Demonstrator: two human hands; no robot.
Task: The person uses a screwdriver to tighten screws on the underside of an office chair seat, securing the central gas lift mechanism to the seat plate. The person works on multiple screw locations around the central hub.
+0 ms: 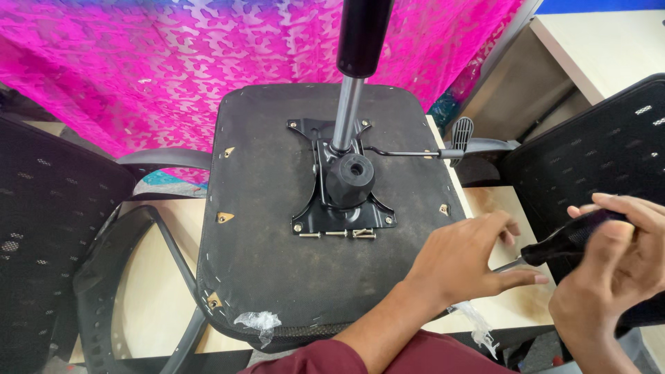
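An office chair seat (263, 270) lies upside down on a table, its black underside up. A black metal mechanism plate (309, 208) sits on it, with a gas cylinder (350, 104) standing up from it and a round black knob (350, 179) in front. Several loose screws (343, 234) lie in a row at the plate's near edge. My right hand (613, 277) grips the black handle of a screwdriver (568, 240). My left hand (467, 260) rests at the seat's right edge with fingers spread; the screwdriver shaft runs in behind it and the tip is hidden.
A thin lever (409, 154) with a grey paddle (462, 131) sticks out right of the plate. Black mesh chair parts lie at the left (41, 228) and right (589, 152), and a black armrest frame (131, 277) lies on the pale table (159, 305). A pink patterned cloth (173, 55) hangs behind.
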